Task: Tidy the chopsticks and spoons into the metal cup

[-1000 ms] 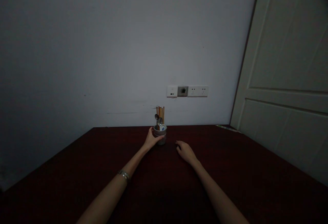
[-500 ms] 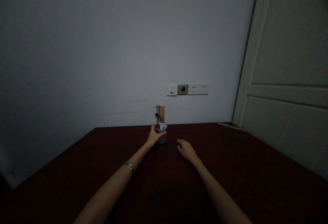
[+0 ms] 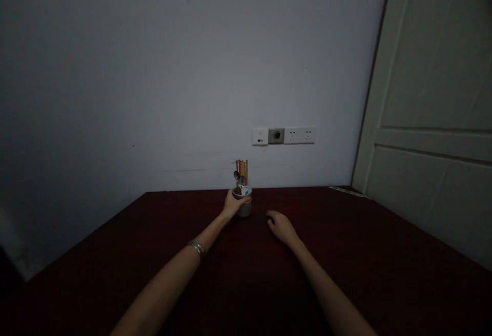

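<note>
My left hand is closed round the near left side of a grey utensil cup, its thumb lying across the front below the rim. The cup stands upright at the far part of the table. Several wooden chopsticks rise out of it, along with metal spoons and a white piece with a blue mark. To the right of the cup, apart from it, my right hand rests on the tabletop. Its fingers are loosely bent, thumb apart, and nothing shows in them.
The dark red table reaches back to a pale wall. Sockets and a switch panel sit on the wall above the cup. A light panelled door stands at the right. A thin strip lies along the table's far right edge.
The whole view has shifted very slightly. Both hands and the cup keep their places on the table.
</note>
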The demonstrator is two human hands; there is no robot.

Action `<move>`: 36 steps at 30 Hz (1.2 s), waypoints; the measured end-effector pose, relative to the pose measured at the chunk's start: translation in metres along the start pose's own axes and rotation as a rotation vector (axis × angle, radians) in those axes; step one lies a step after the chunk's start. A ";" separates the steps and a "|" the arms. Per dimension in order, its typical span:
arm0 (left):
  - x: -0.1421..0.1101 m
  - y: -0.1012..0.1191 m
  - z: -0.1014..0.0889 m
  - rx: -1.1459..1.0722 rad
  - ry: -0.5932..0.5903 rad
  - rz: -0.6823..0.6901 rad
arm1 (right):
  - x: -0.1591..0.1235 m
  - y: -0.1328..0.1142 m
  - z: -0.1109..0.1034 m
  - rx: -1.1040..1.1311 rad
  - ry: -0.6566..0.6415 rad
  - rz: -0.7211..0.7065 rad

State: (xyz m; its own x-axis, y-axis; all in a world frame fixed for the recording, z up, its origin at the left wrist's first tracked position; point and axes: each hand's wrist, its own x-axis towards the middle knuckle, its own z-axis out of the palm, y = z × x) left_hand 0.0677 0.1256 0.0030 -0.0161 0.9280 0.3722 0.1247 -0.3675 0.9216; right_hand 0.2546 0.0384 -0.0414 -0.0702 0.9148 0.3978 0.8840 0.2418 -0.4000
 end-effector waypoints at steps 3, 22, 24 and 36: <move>0.000 -0.002 -0.006 -0.005 0.015 0.000 | 0.000 0.001 0.001 -0.001 0.002 -0.002; -0.022 0.012 -0.198 0.145 0.262 -0.016 | 0.002 0.014 0.011 0.013 -0.018 -0.019; -0.030 0.013 -0.220 0.169 0.287 -0.017 | 0.002 0.016 0.012 0.006 -0.016 -0.035; -0.063 -0.004 -0.294 0.210 0.387 -0.039 | 0.003 0.029 0.018 -0.076 -0.039 -0.082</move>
State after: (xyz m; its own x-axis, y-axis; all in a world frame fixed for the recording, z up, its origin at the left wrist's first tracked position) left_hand -0.2240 0.0508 0.0079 -0.3900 0.8350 0.3882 0.3148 -0.2753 0.9084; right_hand 0.2714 0.0538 -0.0672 -0.1610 0.9052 0.3934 0.9067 0.2930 -0.3032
